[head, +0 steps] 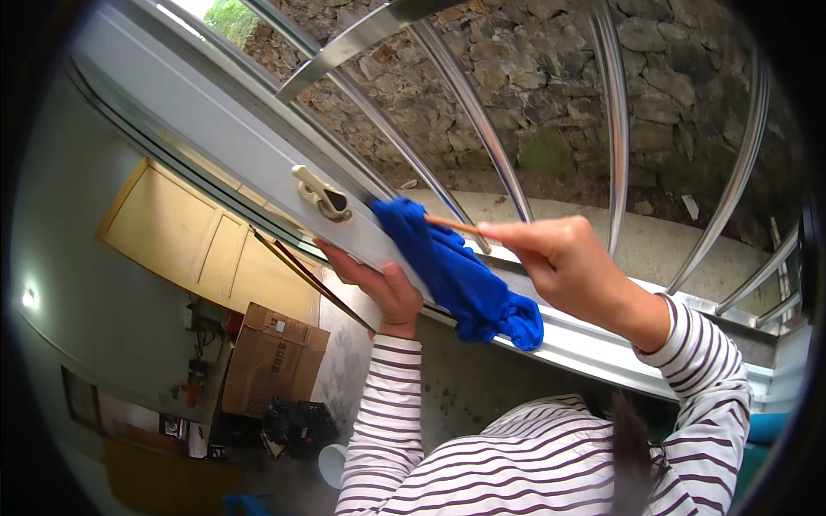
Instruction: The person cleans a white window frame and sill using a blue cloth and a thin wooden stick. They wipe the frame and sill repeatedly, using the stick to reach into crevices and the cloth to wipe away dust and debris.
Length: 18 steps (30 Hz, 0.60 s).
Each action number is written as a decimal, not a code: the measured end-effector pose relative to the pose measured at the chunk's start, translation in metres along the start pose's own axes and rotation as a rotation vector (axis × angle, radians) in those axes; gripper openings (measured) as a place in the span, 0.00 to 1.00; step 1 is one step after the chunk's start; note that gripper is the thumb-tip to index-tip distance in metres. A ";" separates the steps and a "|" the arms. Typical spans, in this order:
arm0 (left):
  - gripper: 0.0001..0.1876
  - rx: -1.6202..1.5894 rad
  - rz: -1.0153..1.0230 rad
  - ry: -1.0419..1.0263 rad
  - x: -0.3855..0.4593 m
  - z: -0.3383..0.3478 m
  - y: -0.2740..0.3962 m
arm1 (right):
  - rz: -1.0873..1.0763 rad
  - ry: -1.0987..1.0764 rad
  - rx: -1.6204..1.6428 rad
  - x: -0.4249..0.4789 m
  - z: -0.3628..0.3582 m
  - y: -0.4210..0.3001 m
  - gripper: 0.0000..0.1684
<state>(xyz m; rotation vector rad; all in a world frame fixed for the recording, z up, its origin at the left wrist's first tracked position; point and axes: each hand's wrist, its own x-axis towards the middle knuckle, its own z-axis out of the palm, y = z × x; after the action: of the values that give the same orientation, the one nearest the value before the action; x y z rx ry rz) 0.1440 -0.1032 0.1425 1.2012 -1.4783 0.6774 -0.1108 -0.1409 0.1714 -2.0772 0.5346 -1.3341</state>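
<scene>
My right hand (561,264) grips a thin wooden stick (455,224), its forefinger stretched along it. The stick's far end meets a blue cloth (445,271), which hangs bunched over the edge of the white window sash (251,155) and down across the sill track. My left hand (381,287) rests against the underside of the sash frame, fingers spread, below the cream window latch (322,195). Whether the stick's tip is wrapped in the cloth or pressed into a fold cannot be seen.
Metal security bars (464,109) stand outside the window, before a stone wall (555,90). The white sill track (600,335) runs to the lower right. Indoors are a cream door panel (213,238), a cardboard box (277,361), a black bag (290,419) and a white bucket (332,464).
</scene>
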 end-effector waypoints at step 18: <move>0.38 0.060 0.024 0.055 -0.021 0.000 -0.013 | 0.220 0.022 0.539 0.012 0.057 0.003 0.18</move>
<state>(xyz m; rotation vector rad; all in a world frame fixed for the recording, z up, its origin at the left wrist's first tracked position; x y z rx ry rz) 0.1546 -0.1009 0.1197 1.2022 -1.4374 0.7700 -0.0541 -0.1350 0.1598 -1.5211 0.3501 -1.2100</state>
